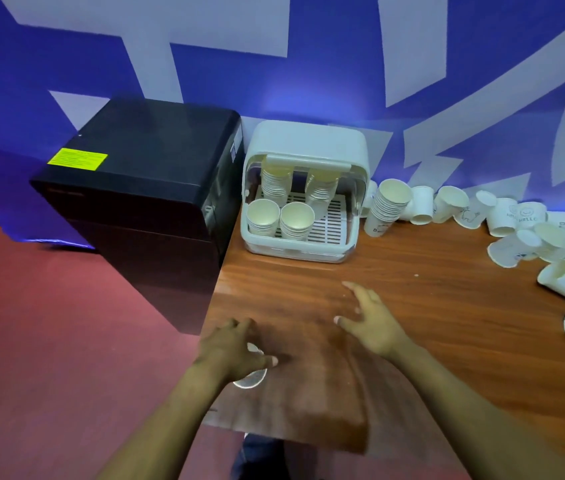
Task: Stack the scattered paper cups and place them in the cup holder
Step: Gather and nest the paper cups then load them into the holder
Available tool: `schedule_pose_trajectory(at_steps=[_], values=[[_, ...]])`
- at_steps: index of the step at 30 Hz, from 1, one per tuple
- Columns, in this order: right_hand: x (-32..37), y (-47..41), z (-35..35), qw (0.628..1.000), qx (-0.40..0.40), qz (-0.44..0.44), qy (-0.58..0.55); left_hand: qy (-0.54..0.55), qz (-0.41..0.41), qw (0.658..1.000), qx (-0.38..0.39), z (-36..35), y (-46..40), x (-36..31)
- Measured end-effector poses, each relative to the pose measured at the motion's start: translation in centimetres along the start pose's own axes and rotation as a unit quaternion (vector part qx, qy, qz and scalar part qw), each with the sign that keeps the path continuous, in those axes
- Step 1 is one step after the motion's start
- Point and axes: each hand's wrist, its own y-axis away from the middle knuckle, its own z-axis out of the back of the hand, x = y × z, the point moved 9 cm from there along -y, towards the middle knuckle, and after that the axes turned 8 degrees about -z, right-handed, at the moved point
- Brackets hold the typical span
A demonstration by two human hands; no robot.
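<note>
Left hand reaches palm-down, fingers curled over a white paper cup at the brown wooden table's left edge — gripping it. Right hand hovers mid-table, fingers spread, holding nothing. White plastic cup holder sits at the far-left corner — scattered white paper cups along the right edge.

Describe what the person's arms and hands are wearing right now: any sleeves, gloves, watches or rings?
Both forearms are bare as far as the frame shows, with no sleeves in view. The left hand and right hand wear no gloves, and no watch, band or ring shows on either wrist or on the visible fingers.
</note>
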Motion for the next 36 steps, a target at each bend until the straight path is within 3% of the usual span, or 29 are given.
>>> schedule_pose_trajectory(at_steps=[6, 12, 18, 23, 26, 30, 36], values=[[-3.2, 2.8, 0.4, 1.000, 0.009, -0.003, 0.015, -0.110, 0.063, 0.992, 0.019, -1.8, 1.5, -0.2], [-4.6, 4.3, 1.2, 1.000, 0.013, -0.013, 0.018, -0.098, 0.048, 0.994, -0.015, -2.0, 1.6, -0.9], [-4.3, 4.1, 2.1, 1.000, 0.004, -0.012, 0.018, 0.024, -0.019, 0.997, -0.068, 0.0, 0.9, -3.6], [-2.7, 3.4, 0.7, 0.998, 0.052, -0.018, 0.009, 0.184, -0.110, 0.968, -0.128, 3.2, 0.2, -6.8], [-1.4, 3.0, -0.2, 0.995, 0.097, -0.027, -0.008, 0.221, -0.144, 0.953, -0.151, 5.0, -0.1, -8.3], [1.6, 2.5, -0.5, 0.980, 0.151, -0.039, -0.125, 0.262, -0.175, 0.938, -0.144, 6.4, -0.8, -9.3], [5.9, -0.1, 1.1, 0.975, 0.108, -0.005, -0.194, 0.245, -0.175, 0.948, -0.104, 8.2, -3.1, -8.4]])
